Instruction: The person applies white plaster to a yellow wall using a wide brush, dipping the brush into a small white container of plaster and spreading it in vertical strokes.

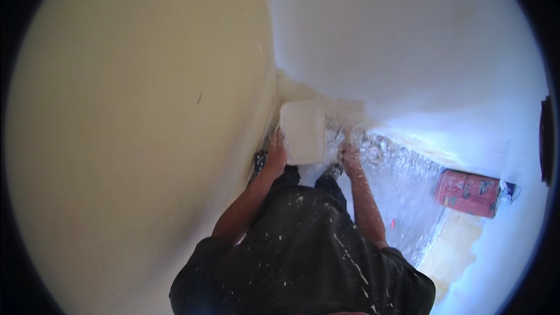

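Note:
My left hand (277, 149) grips a pale, rounded-rectangle tray or board (302, 132) by its left side, above my feet in the wall corner. To its right, my right hand (350, 154) is closed on the handle of a wide, flat tool (350, 108), apparently a putty knife, blurred against the lower wall. Pale splatters cover my right forearm and dark shirt. Both shoes show partly behind my hands.
A cream wall (134, 111) rises on my left, meeting a white wall (402, 35) with beige patches ahead. The speckled floor (402, 216) stretches right, where a dented red drum (466, 192) lies beside a small dark container (510, 191). A dark object is at the far-right rim.

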A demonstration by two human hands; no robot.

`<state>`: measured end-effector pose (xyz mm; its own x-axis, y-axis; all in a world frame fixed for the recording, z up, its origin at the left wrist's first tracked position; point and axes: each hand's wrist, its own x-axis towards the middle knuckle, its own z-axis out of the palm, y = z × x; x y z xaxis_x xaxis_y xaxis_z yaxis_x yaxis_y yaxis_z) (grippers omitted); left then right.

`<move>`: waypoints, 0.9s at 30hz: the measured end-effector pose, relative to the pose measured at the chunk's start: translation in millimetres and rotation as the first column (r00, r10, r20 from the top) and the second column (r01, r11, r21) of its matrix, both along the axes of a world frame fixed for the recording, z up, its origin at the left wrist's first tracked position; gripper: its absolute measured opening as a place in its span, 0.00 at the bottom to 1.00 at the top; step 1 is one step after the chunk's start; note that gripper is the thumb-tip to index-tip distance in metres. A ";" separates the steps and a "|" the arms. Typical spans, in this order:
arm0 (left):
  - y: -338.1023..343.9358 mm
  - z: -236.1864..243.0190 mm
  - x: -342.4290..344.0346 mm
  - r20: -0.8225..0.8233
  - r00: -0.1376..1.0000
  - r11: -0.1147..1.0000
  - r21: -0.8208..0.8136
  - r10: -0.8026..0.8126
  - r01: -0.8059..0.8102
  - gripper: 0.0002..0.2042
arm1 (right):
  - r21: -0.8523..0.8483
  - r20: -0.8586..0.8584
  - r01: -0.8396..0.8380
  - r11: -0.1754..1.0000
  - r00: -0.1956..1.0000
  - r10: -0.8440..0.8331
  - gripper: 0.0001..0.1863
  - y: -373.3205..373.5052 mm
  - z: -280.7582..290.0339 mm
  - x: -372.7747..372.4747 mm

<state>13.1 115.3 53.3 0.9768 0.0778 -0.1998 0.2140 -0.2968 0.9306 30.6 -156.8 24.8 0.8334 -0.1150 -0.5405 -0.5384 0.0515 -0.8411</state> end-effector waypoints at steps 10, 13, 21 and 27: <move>-22.8 -19.0 55.3 0.029 0.998 0.879 -0.474 -0.056 0.063 0.23 | -0.180 0.267 0.104 0.978 0.962 -0.052 0.12 2.7 154.0 -49.1; -31.2 -31.7 56.1 0.011 0.997 0.879 -0.471 -0.075 0.071 0.22 | -0.516 0.277 0.040 0.856 0.953 0.122 0.14 25.8 159.9 -42.4; -30.5 -67.8 61.0 0.083 0.986 0.928 -0.333 -0.146 0.166 0.21 | -0.846 -0.119 -0.348 0.404 0.862 0.493 0.22 38.3 162.6 -30.9; -33.5 -72.6 61.7 0.115 0.983 0.955 -0.243 -0.147 0.171 0.20 | -0.851 -0.206 -0.406 0.333 0.841 0.500 0.22 35.2 140.7 -13.0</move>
